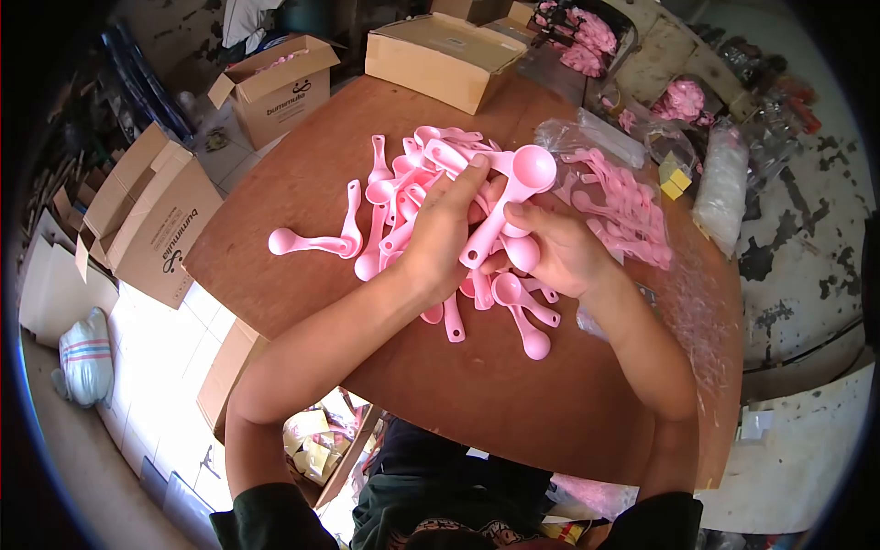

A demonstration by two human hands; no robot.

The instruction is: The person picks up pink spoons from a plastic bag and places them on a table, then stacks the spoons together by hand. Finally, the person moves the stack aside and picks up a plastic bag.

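Nearest the camera: dark sleeves at the bottom edge, both forearms reaching out over a round brown table (pixel 458 394).

Near part of the table: a few loose pink measuring spoons (pixel 524 316) lie just below the hands, bowls toward the camera.

Mid table: the left hand (pixel 442 234) is curled closed around a bunch of pink spoons (pixel 394 240), thumb stretched up along a handle. The right hand (pixel 559 249) sits just beside it, touching; fingers pinch the handle of a large pink scoop (pixel 521 181), which stands tilted with its round bowl upward and to the far right of both hands. Whether the left thumb also presses that scoop cannot be told.

Left of the hands: a pair of spoons (pixel 316 240) lies apart on the bare wood.

Beyond the hands: a heap of pink spoons (pixel 403 170) is spread on the table top. To the right, a clear plastic bag (pixel 623 197) holds more pink spoons, with a small yellow block (pixel 676 179) beside it.

Far edge of the table: a closed cardboard box (pixel 445 60).

Floor, left side: an open carton (pixel 275 87) with pink items showing inside, and a larger printed carton (pixel 151 220) nearer. A white sack (pixel 84 357) lies on the floor at the near left.
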